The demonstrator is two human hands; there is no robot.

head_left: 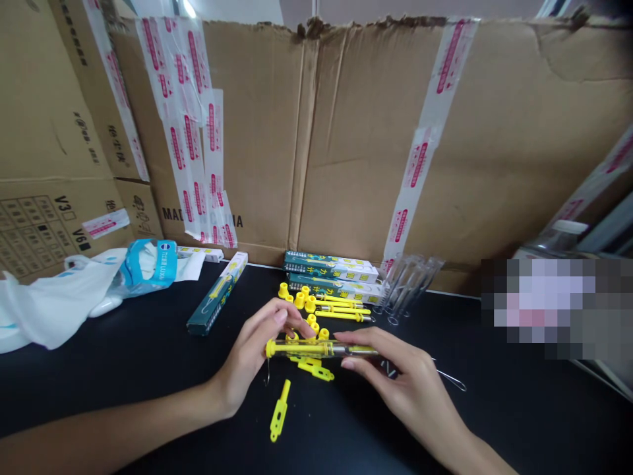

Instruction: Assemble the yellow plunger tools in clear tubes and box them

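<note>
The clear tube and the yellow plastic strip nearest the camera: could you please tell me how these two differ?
The clear tube is held between the left hand and right hand; the yellow plastic strip lies loose on the black tabletop. The tube is see-through with metal inside, the strip opaque. The tube is longer than the strip. Both show bright yellow.

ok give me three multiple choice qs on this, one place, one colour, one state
1. Where do the teal boxes stand?
A on the white bag
B at the foot of the cardboard wall
C inside the blue packet

2. What colour is the cap on the clear tube?
A yellow
B red
C blue

3. How is the tube held?
A upright on the table
B inside a box
C level between both hands

1 B: the stack sits right below the cardboard.
2 A: its end shows yellow.
3 C: the left hand and right hand both grip it.
</note>
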